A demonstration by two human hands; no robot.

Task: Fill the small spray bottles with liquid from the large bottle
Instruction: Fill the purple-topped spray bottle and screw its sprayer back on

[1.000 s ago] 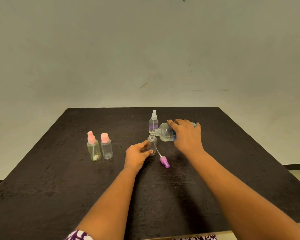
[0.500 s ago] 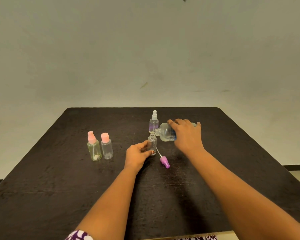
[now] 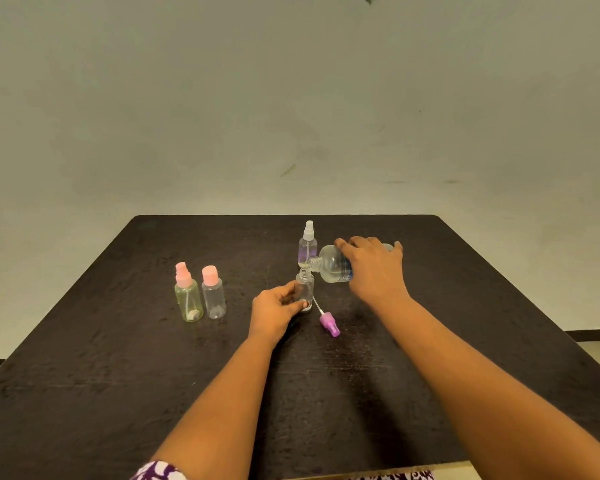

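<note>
A: From the head view, where is the large bottle (image 3: 329, 268)?
B: Above the dark surface (image 3: 118, 358), right of centre, in the right hand (image 3: 374, 271), whose fingers (image 3: 359, 242) curl over its body. Its long axis lies nearly level, with the neck pointing left at the mouth of the open small bottle (image 3: 305, 287).
A: And that one?
B: Upright on the surface. The left hand (image 3: 274, 310) pinches its side between fingers and thumb. The purple spray cap (image 3: 329, 325) lies just beside it, tube toward its base.
</note>
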